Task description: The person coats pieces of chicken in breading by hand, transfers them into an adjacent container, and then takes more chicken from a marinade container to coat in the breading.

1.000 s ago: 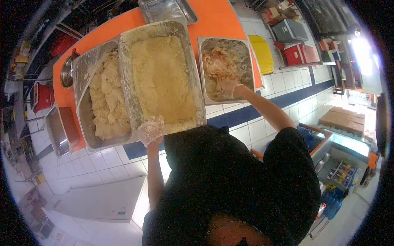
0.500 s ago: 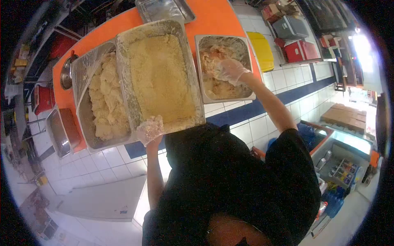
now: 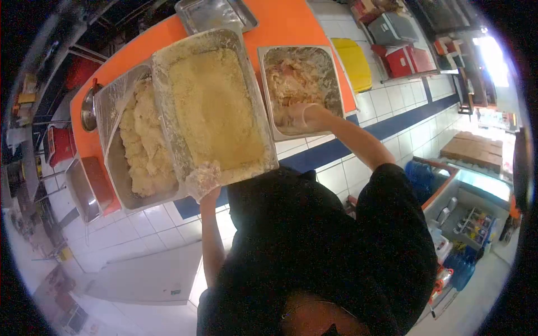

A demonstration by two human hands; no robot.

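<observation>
Pinkish mix [image 3: 292, 81], upper right: right hand [image 3: 297, 116] in it.
Left hand [image 3: 203, 180] at powder tray's [image 3: 258, 106] lower corner, centre-left (fingers, both hands: can't tell from here).

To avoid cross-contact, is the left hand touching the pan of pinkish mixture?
Apart. The head view shows the left hand at a near corner of the yellowish powder pan, which separates it from the pan of pinkish mixture.

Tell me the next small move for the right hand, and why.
I'd probably lift one portion of the wet-looking pinkish mixture towards the large tray. The right hand is already down in the smaller pan, no separate piece shows on the tray's yellowish crumbs, and the crumb-coated left hand is at its near edge.
</observation>
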